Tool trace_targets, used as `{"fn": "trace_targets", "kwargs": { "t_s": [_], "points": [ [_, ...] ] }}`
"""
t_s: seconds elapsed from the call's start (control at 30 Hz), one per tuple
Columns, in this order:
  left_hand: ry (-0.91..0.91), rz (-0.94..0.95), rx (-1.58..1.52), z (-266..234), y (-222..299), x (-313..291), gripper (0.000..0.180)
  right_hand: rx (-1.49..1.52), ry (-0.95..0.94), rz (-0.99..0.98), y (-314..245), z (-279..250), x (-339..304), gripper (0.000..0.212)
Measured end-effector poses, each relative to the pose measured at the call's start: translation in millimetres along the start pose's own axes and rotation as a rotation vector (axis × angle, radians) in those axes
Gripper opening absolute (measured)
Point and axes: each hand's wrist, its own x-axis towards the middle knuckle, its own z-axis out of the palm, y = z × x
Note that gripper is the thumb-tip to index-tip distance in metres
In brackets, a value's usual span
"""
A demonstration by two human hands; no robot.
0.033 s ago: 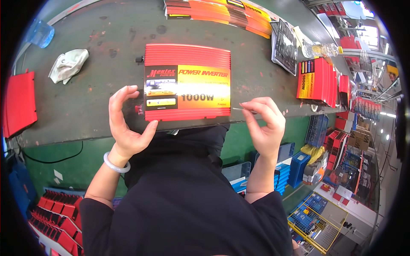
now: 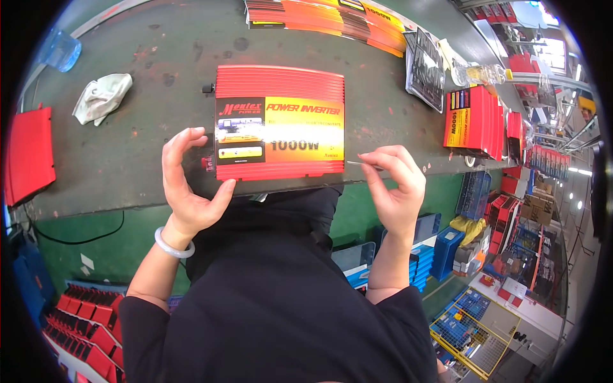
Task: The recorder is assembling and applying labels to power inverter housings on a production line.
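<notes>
A red power inverter [image 2: 280,121] with ribbed long sides and a yellow-and-black label lies flat on the dark workbench [image 2: 166,153]. Around its near left corner curves my left hand [image 2: 188,185], fingers apart and gripping nothing. Its thumb tip is at the inverter's near edge; whether it touches I cannot tell. Beside the inverter's right end, my right hand [image 2: 399,185] pinches a thin, pointed metal piece [image 2: 357,163], possibly a tweezer or blade. That tip points left, just short of the casing. A black knob [image 2: 209,89] and a red terminal [image 2: 207,164] stick out of the left end.
Stacked labels [image 2: 325,19] lie at the far edge, with dark sheets [image 2: 426,67] right of them. More red inverters [image 2: 472,124] stand at the right. Leftward are a white cloth [image 2: 102,99], a red panel [image 2: 29,153] and a blue plastic bottle [image 2: 60,51]. Red parts [image 2: 86,319] fill a lower-left rack.
</notes>
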Motion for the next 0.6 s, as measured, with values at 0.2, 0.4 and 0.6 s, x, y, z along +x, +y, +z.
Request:
{"fn": "trace_targets", "kwargs": {
  "t_s": [0.2,0.4,0.6],
  "points": [
    [-0.001,0.008,0.019,2,0,-2,0.082,-0.086,-0.098,-0.041,8,3,-7,0.019],
    [-0.007,0.047,0.191,1,13,3,0.073,-0.236,-0.267,-0.086,6,-3,1,0.021],
    [-0.368,0.085,0.469,11,54,38,0.074,-0.141,-0.215,-0.144,24,-14,20,0.018]
  ]
}}
